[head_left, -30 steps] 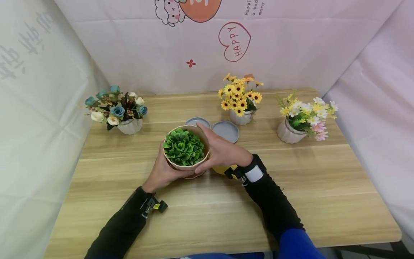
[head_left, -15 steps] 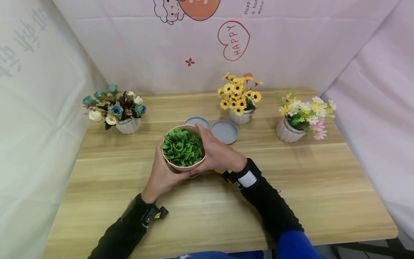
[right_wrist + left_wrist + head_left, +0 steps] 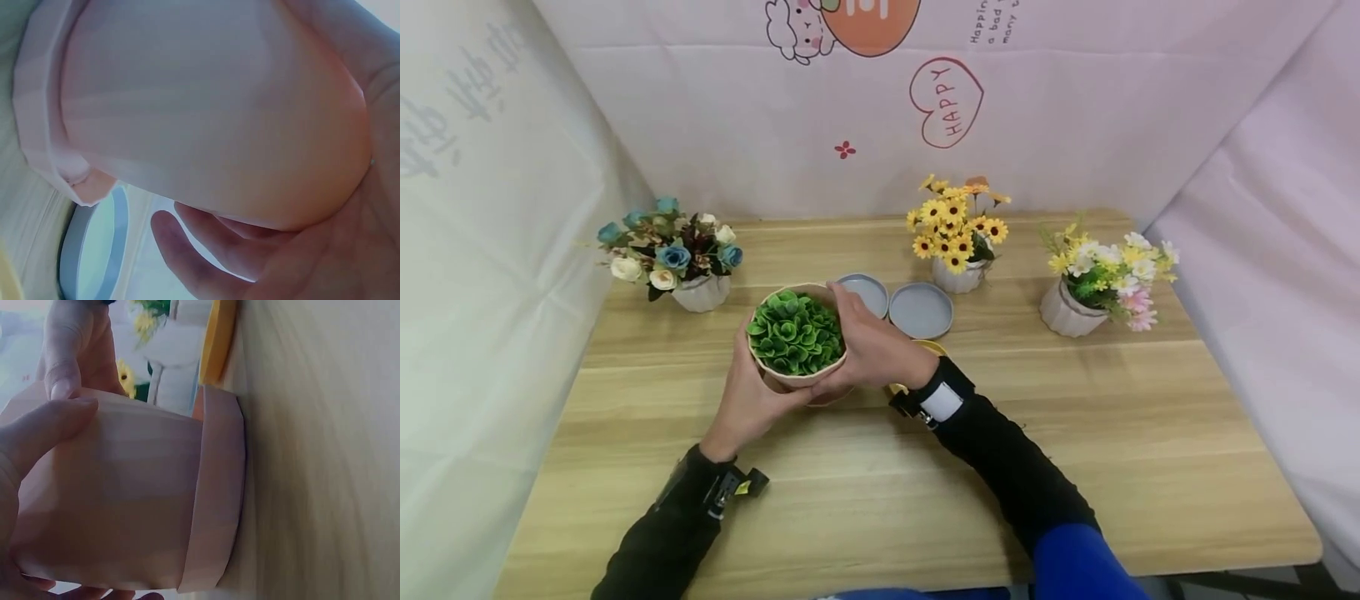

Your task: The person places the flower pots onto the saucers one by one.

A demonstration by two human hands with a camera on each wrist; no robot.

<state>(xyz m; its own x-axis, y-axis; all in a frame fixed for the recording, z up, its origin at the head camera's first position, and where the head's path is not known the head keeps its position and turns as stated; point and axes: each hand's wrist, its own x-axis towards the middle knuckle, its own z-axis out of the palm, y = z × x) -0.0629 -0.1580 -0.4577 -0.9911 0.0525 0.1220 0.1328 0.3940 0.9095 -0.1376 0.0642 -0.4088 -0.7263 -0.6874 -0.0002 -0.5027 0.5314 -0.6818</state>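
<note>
Both hands hold a pale pink flowerpot with a round, leafy green plant in it. My left hand grips the pot's left side, with its thumb along the near wall. Around the right side curls my right hand, fingers on the far wall. A faceted pink saucer lies on the table beneath, and the pot's base sits within its rim. In the right wrist view the saucer shows a gap beside the base. The hands and pot hide most of the saucer in the head view.
Two grey saucers lie behind the right hand, and a yellow saucer is partly under that wrist. Farther back stand pots of blue and white roses, yellow daisies and mixed flowers. White cloth borders the wooden table.
Both hands have shifted left together with the pot. More of the grey and yellow saucers shows behind the right hand. The other flowerpots have stayed in place.
</note>
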